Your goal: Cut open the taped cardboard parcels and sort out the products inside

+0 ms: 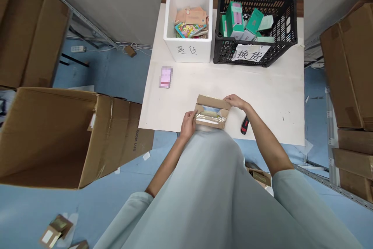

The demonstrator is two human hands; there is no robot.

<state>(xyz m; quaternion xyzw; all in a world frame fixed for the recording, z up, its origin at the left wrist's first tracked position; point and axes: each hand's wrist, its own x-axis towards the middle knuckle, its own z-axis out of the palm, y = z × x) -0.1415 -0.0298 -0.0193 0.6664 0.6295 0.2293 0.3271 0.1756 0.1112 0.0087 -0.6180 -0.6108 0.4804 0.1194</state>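
Left grip [188,124] and right grip [235,101] clamp the box [214,102] (top open) between them

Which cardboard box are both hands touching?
The small box at the near edge of the table, between left hand and right hand; the others, like the large open box at left, are away from both hands.

We see plain brown on the cardboard box [214,102], with blue, white and yellowish contents [212,112]. Our worktop [268,97] is white, its back edge dark brown. We wear a plain pale blue-grey shirt [210,187]. The tool [244,125] is black and red, the blurred packet [166,76] lilac-pink. We see black lettering on the white tub [199,56], a multicoloured booklet [188,30], black latticework on the crate [287,49], green-and-pink on a carton [235,21], and blue floor [166,150].
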